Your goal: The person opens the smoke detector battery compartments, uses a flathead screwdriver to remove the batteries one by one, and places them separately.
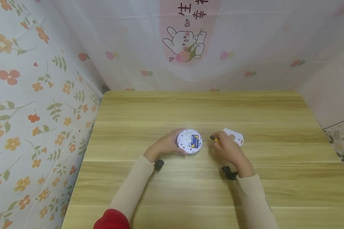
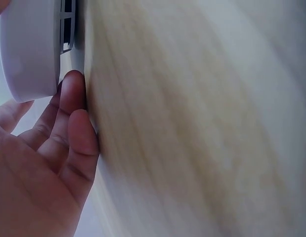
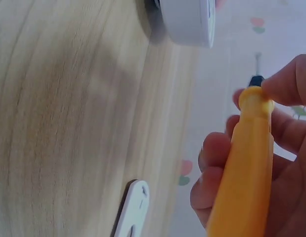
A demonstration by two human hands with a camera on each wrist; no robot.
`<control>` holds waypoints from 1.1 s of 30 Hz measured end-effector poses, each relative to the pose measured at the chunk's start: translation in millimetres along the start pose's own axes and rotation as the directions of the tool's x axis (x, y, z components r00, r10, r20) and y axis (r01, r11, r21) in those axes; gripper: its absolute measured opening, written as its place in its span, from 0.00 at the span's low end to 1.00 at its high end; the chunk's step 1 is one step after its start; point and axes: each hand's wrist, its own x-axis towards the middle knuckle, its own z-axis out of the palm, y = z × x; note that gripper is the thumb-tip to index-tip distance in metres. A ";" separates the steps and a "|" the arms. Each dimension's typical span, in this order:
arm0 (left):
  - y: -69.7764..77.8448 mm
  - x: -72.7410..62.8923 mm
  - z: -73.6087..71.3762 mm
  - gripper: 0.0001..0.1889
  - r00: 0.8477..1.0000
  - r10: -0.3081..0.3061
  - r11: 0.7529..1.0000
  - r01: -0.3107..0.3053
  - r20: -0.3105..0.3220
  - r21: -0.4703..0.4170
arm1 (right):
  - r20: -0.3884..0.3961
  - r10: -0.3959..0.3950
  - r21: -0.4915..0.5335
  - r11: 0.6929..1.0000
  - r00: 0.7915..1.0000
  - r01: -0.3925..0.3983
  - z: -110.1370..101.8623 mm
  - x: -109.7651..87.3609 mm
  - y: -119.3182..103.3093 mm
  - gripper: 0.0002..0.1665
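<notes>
Wooden table (image 1: 275,165): screwdriver (image 3: 244,168) within right fingers (image 3: 214,148).

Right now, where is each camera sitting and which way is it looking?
Head: worn high, looking forward and down at the wooden table; both sleeves, the left hand gripping the round white device, and the right hand show.
Left wrist: beside the palm, looking along the table; fingers touch the device.
Right wrist: looks past fingers gripping the yellow screwdriver toward the device; white plate nearby.
Shared: all three show the device and table.
</notes>
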 end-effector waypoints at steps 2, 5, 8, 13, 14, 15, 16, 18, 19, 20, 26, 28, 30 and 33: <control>0.0 -0.3 -0.2 0.56 1.000 0.000 1.000 0.000 0.001 0.003 | 0.020 -0.019 -0.016 1.000 1.000 0.020 0.9 -2.2 -2.6 0.19; 0.1 -0.8 -0.6 0.57 1.000 -0.003 1.000 0.003 0.003 0.007 | 0.065 -0.045 -0.051 0.997 0.997 0.049 1.3 -5.2 -6.4 0.18; -0.3 -0.8 -0.8 0.57 1.000 0.000 1.000 0.000 0.005 0.013 | 0.099 -0.076 -0.092 0.992 0.992 0.085 1.2 -7.5 -10.6 0.17; -2.0 0.1 -0.3 0.57 1.000 0.011 0.999 -0.011 0.006 0.034 | 0.101 -0.150 -0.136 0.977 0.984 0.163 0.7 -10.5 -16.3 0.16; -2.1 0.3 -0.2 0.56 1.000 0.012 0.999 -0.012 0.005 0.037 | 0.099 -0.166 -0.144 0.973 0.981 0.179 0.8 -10.8 -16.8 0.16; -2.2 0.5 -0.1 0.56 1.000 0.013 0.999 -0.013 0.005 0.040 | 0.096 -0.182 -0.154 0.969 0.979 0.195 1.0 -11.2 -16.8 0.15; -2.2 0.7 0.0 0.56 1.000 0.014 0.999 -0.014 0.004 0.042 | 0.095 -0.196 -0.160 0.965 0.976 0.210 1.1 -11.5 -17.2 0.14; -1.5 0.8 -0.1 0.56 1.000 0.013 0.999 -0.013 0.003 0.042 | 0.094 -0.220 -0.181 0.955 0.971 0.234 0.9 -11.8 -17.2 0.13; -1.1 0.6 -0.2 0.56 1.000 0.013 0.999 -0.013 0.002 0.040 | 0.095 -0.228 -0.192 0.951 0.969 0.242 0.8 -11.9 -17.0 0.12; -0.6 0.2 -0.5 0.56 1.000 0.011 0.999 -0.011 0.001 0.041 | 0.096 -0.231 -0.203 0.948 0.968 0.246 0.6 -12.0 -16.8 0.12; 0.6 -0.5 -1.1 0.55 1.000 0.010 0.999 -0.010 -0.004 0.035 | 0.136 -0.208 -0.237 0.943 0.969 0.235 -3.6 -10.8 -18.3 0.13; 0.1 0.0 -1.0 0.55 1.000 0.015 0.999 -0.014 -0.003 0.037 | 0.161 -0.193 -0.243 0.943 0.968 0.228 -5.7 -9.7 -19.8 0.14; -0.6 0.6 -0.6 0.55 1.000 0.018 0.999 -0.017 -0.002 0.039 | 0.184 -0.176 -0.255 0.942 0.967 0.220 -7.5 -8.2 -21.8 0.14; -1.3 0.9 -0.3 0.55 1.000 0.018 0.999 -0.018 -0.001 0.039 | 0.218 -0.143 -0.276 0.940 0.965 0.202 -9.4 -5.2 -24.7 0.15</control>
